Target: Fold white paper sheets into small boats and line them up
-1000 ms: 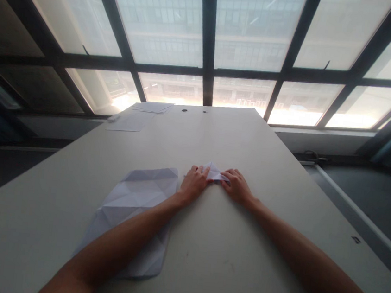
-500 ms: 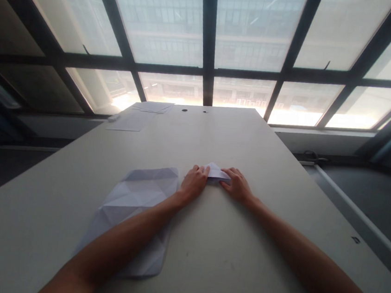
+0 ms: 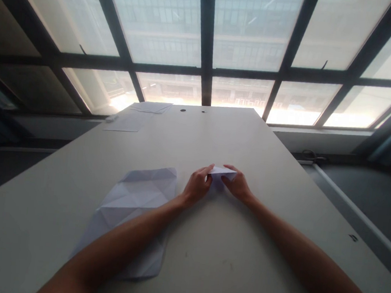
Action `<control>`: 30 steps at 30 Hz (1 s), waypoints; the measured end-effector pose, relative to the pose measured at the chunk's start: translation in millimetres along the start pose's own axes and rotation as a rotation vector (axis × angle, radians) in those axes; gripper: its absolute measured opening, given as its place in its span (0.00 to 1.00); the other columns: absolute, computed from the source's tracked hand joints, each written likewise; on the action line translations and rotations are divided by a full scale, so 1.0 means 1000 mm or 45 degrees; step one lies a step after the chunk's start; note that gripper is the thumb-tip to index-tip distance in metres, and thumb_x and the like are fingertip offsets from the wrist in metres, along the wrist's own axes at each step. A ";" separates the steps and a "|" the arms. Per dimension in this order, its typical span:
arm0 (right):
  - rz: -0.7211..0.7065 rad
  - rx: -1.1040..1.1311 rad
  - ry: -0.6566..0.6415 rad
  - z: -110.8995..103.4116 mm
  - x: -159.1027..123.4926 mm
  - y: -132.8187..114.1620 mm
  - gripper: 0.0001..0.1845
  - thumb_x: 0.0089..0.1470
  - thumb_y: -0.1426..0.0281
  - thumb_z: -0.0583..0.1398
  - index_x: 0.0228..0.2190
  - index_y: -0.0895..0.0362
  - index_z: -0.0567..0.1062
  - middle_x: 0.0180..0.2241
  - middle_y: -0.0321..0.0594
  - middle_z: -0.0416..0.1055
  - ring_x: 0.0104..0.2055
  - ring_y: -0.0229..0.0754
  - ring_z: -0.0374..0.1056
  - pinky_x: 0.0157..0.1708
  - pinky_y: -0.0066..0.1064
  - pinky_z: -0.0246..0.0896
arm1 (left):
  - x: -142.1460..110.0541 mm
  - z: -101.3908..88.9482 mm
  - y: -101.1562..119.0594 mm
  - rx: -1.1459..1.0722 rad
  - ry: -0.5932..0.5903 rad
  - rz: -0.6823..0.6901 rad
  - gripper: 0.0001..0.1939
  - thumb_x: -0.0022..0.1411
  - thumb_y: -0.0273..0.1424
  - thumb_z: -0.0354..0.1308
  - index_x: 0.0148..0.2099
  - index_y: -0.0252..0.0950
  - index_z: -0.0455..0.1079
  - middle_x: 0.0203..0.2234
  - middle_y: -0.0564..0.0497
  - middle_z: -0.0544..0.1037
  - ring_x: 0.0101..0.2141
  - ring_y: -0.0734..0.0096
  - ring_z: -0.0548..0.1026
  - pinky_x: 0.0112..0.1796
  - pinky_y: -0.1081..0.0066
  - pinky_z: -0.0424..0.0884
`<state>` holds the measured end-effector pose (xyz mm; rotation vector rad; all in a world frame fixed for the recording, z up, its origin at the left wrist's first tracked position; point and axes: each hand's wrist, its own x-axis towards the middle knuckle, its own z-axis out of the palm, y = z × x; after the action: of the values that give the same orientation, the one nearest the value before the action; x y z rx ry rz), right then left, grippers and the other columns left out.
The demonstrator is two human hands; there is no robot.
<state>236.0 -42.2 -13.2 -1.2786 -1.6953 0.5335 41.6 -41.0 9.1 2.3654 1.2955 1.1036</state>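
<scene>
Between my two hands is a small folded piece of white paper (image 3: 221, 171), tilted up off the table. My left hand (image 3: 198, 184) pinches its left end, thumb below and fingers above. At its right end my right hand (image 3: 237, 184) grips it, with the thumb on the near side and the fingers behind. A larger creased sheet of white paper (image 3: 138, 191) lies flat to the left, partly under my left forearm. My fingers hide both ends of the folded paper.
A long white table (image 3: 238, 141) stretches toward the windows. More white sheets (image 3: 124, 122) lie at its far left corner. Two small dark spots, one a round hole (image 3: 183, 110), mark the far end. A dark mark (image 3: 353, 238) sits near the right edge.
Both hands have raised the folded paper from the table and tipped it, so its outline now looks flatter and more pointed. The large creased sheet has stayed put.
</scene>
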 end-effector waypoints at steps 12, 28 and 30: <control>-0.234 -0.649 -0.277 -0.010 -0.003 -0.011 0.25 0.60 0.78 0.50 0.53 0.51 0.75 0.55 0.42 0.71 0.57 0.46 0.63 0.56 0.38 0.56 | 0.005 -0.005 -0.024 0.138 -0.240 -0.025 0.23 0.62 0.21 0.49 0.55 0.37 0.75 0.56 0.46 0.74 0.56 0.61 0.70 0.59 0.62 0.62; -0.329 -0.594 -0.710 -0.022 -0.003 -0.003 0.32 0.67 0.55 0.46 0.68 0.52 0.51 0.69 0.43 0.44 0.71 0.49 0.39 0.68 0.53 0.27 | -0.004 -0.014 -0.024 0.439 -0.796 0.265 0.47 0.65 0.57 0.45 0.73 0.34 0.37 0.70 0.38 0.43 0.69 0.54 0.39 0.64 0.49 0.33; -0.321 -0.637 -0.690 -0.020 -0.003 -0.002 0.32 0.67 0.58 0.47 0.68 0.52 0.50 0.69 0.43 0.44 0.71 0.49 0.38 0.67 0.54 0.27 | -0.004 -0.013 -0.023 0.429 -0.801 0.259 0.48 0.64 0.58 0.45 0.73 0.34 0.37 0.70 0.38 0.43 0.69 0.54 0.39 0.64 0.49 0.33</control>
<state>252.1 -49.2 -3.1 -1.2990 -2.5228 0.3272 16.5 -32.7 4.2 2.7956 1.0781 0.1243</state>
